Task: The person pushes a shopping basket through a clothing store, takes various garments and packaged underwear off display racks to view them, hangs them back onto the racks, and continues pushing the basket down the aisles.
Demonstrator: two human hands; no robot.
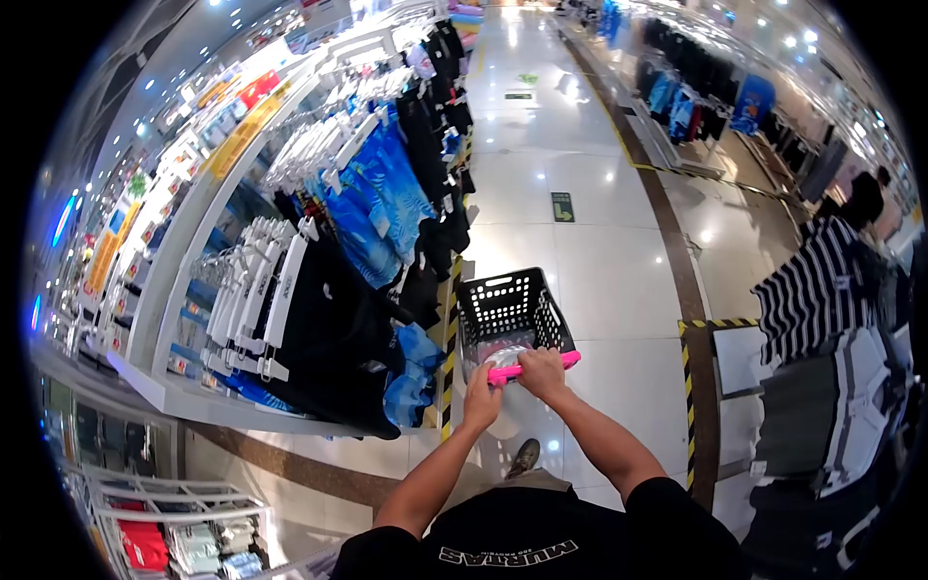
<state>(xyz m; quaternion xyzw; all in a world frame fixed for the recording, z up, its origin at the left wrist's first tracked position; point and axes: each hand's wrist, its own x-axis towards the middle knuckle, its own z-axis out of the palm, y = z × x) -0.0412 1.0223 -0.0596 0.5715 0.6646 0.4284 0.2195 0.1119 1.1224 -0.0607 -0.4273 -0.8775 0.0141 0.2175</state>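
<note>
A black shopping basket (519, 280) with perforated sides stands in front of me over the tiled floor. Across its near side runs a bright pink handle (568, 361). My left hand (481, 396) is closed at the handle's left end. Right of it, my right hand (543, 371) wraps over the same handle. Inside the basket, close to my hands, lies something in clear, shiny plastic (512, 356); its kind cannot be made out.
Racks on the left carry black garments (324, 329) and blue patterned shorts (387, 193) on white hangers. To the right hang a striped shirt (817, 280) and grey tops (802, 416). Yellow-black tape (688, 416) edges the aisle. A green floor sign (563, 207) lies ahead.
</note>
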